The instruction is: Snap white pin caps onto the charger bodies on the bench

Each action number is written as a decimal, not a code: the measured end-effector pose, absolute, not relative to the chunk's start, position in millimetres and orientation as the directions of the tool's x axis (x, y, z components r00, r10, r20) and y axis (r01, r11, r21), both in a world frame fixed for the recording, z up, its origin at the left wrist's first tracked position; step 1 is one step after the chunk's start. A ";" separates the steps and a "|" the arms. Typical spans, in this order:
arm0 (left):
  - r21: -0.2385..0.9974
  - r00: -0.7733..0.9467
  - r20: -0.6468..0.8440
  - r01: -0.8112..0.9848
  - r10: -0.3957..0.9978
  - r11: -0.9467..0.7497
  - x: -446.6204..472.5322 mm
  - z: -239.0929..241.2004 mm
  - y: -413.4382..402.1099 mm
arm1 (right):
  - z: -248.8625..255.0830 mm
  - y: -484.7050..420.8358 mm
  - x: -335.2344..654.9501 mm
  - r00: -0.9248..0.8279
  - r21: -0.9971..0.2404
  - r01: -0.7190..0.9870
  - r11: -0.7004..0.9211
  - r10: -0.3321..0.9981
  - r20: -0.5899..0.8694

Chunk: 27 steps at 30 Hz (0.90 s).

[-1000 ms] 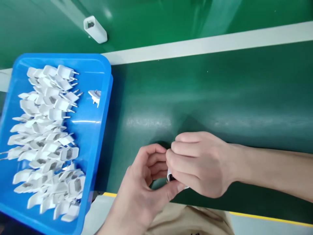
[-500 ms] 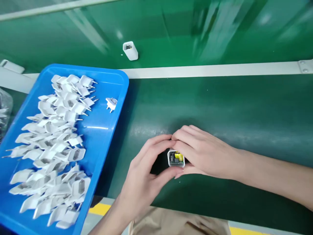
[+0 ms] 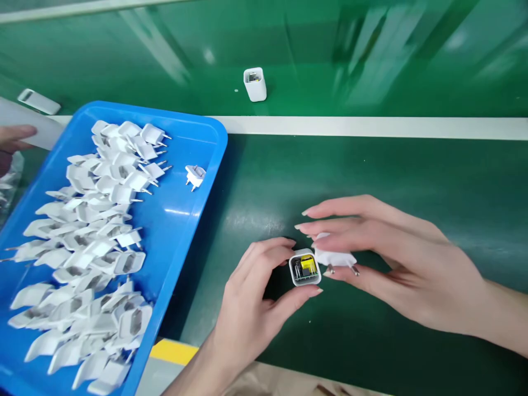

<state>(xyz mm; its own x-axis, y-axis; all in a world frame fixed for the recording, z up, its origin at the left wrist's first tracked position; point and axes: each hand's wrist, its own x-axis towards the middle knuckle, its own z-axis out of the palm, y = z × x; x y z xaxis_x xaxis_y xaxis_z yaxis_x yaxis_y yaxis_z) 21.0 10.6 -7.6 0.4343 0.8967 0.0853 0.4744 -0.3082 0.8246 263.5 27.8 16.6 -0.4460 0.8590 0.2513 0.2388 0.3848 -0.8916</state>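
The left hand (image 3: 247,297) pinches a small white charger shell (image 3: 305,269) between thumb and fingertips, its open end turned up so that the yellow part and the dark bits inside show. Just beside it, touching or very nearly touching its edge, the right hand (image 3: 396,264) holds a white plug cap (image 3: 335,257) between thumb below and long, mostly straight fingers above; the cap's two metal pins point down and toward the person. Cap and shell sit side by side, not joined. Both hands hover over the dark green mat (image 3: 371,176).

Out past the left hand lies a blue tray (image 3: 181,231), heaped along its far side with many more white plug caps (image 3: 94,236), and one stray cap (image 3: 194,176) lies alone on the bare blue floor nearest the hands. Beyond the grip, across a pale strip (image 3: 371,127), a second charger shell (image 3: 254,84) stands upright on the green belt (image 3: 124,60). At the far edge past the tray, another person's fingers (image 3: 14,137) show beside a flat white piece (image 3: 39,102).
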 end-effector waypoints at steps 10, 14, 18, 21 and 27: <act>0.793 0.448 0.111 0.498 0.887 -0.351 22.6 -9.5 8.2 | 7.6 19.6 250.1 -0.470 -0.878 0.243 0.414 0.842 0.267; 0.847 0.437 0.101 0.433 0.894 -0.308 22.1 -7.8 7.3 | 7.3 18.5 248.1 -0.482 -0.860 0.234 0.453 0.822 0.302; 0.900 0.410 0.153 0.318 0.899 -0.298 21.1 -6.8 5.0 | 7.8 17.9 246.2 -0.475 -0.862 0.225 0.454 0.824 0.309; 0.901 0.404 0.176 0.301 0.898 -0.312 21.4 -6.3 3.4 | 9.2 17.3 244.8 -0.487 -0.857 0.212 0.470 0.811 0.325; 0.877 0.388 0.206 0.333 0.898 -0.345 21.7 -2.3 4.0 | 8.0 16.9 244.6 -0.496 -0.827 0.260 0.499 0.803 0.329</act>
<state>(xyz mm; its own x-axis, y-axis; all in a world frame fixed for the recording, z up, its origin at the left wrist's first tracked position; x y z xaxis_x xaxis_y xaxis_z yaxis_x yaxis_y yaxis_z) 21.7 4.0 -2.3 0.3880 0.8983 0.2061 0.3332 -0.3453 0.8774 244.6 16.9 8.0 -0.4959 0.8035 0.3294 0.2595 0.4991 -0.8268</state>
